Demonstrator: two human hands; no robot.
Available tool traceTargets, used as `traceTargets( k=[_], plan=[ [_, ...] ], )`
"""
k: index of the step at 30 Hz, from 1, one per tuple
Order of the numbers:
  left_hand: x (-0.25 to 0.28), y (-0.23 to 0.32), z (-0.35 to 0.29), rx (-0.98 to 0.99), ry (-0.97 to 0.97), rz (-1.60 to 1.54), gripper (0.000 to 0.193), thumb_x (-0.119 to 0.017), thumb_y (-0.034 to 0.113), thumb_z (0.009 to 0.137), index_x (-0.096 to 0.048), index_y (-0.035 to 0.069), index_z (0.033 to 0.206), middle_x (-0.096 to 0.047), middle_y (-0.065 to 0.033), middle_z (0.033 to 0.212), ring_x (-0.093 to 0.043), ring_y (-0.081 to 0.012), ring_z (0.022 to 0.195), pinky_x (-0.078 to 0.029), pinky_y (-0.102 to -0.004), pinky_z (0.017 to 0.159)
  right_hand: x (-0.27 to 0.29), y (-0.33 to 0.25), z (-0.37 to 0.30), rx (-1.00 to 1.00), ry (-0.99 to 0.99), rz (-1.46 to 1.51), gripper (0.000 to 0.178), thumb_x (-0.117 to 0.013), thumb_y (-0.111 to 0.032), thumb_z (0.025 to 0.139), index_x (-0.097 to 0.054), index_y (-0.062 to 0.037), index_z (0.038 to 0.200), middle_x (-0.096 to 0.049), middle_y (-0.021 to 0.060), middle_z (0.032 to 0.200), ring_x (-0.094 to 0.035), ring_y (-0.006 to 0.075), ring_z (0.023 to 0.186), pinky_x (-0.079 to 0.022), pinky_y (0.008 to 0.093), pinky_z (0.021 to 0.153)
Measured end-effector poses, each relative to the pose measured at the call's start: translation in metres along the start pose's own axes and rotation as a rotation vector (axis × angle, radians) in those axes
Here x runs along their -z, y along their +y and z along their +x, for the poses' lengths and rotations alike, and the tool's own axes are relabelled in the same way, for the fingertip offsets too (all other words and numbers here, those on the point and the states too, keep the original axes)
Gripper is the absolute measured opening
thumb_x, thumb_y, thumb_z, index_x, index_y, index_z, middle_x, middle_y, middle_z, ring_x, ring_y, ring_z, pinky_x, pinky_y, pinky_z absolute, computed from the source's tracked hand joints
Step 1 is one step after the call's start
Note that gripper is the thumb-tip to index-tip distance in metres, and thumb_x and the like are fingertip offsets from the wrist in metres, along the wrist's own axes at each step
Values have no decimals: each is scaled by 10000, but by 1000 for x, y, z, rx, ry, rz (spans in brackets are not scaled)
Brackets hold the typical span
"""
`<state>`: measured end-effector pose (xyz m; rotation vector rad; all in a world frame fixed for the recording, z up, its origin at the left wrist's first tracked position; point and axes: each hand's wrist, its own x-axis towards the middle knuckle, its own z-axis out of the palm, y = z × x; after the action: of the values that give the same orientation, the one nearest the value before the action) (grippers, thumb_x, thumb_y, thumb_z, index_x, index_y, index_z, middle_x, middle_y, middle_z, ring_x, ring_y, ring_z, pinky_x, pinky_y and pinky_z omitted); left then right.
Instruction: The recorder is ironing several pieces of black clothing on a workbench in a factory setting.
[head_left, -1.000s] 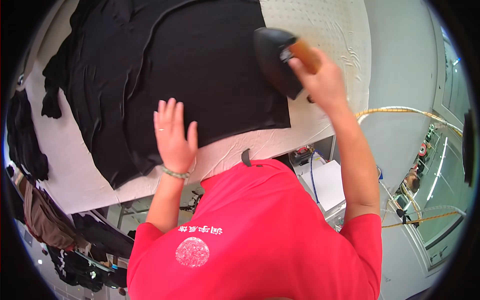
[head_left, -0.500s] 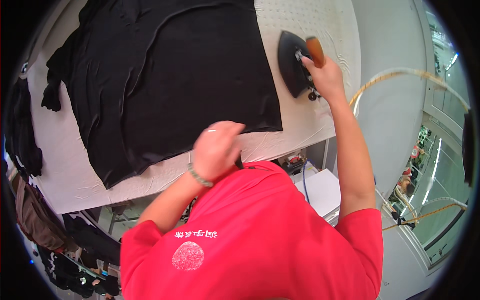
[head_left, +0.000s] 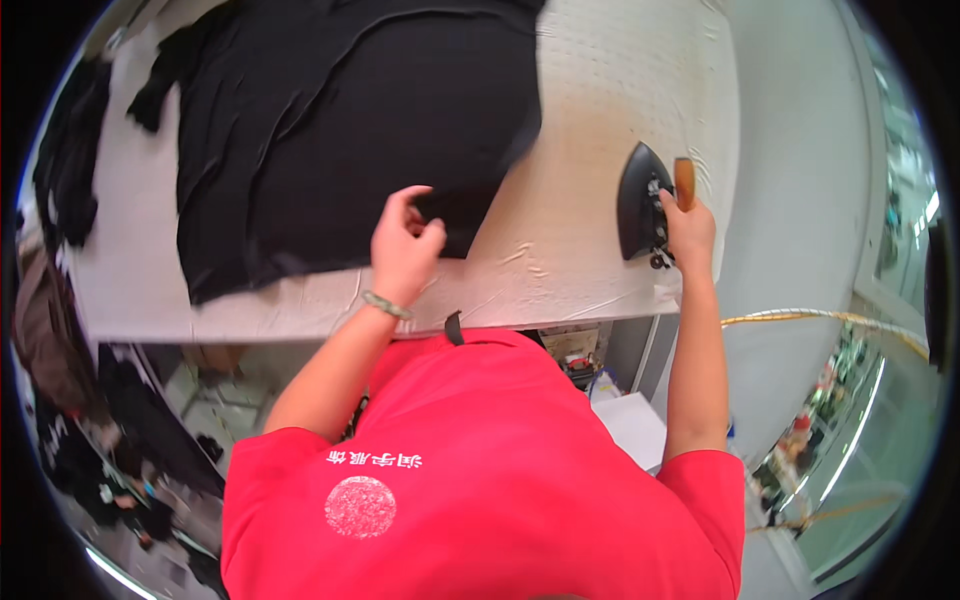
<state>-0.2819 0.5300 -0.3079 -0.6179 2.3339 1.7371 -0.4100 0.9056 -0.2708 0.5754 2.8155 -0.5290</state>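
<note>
A black garment (head_left: 350,140) lies spread over the padded pale pressing table (head_left: 580,200), with several creases along its left part. My left hand (head_left: 405,245) is at its near hem, close to the lower right corner, palm down. The index finger and thumb stand apart and the other fingers are curled. No fabric shows clearly between them. My right hand (head_left: 691,240) is closed round the wooden-handled iron (head_left: 638,205), to the right of the garment. The iron's dark soleplate points away from me, near the table's right side.
Dark clothes (head_left: 75,160) hang at the left end of the table. A white box (head_left: 632,430) stands below the near edge, by my right arm. A yellowish hose (head_left: 820,318) runs from behind my right arm toward the right. A grey wall (head_left: 780,200) borders the table's right side.
My left hand has moved up onto the garment's lower right part. That corner has shifted left and its right edge now bends inward. The iron stands farther right from the garment.
</note>
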Motion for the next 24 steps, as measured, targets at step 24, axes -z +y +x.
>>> traceTargets(
  k=[24],
  plan=[
    [67, -70, -124, 117, 530, -421, 301, -657, 55, 966, -596, -11, 1254, -667, -40, 1011, -629, -104, 877, -524, -243, 791, -58, -225, -2, 734, -206, -255, 404, -674, -384, 918, -712, -15, 1078, -725, 241, 980, -700, 419, 928, -541, 488, 834]
  ],
)
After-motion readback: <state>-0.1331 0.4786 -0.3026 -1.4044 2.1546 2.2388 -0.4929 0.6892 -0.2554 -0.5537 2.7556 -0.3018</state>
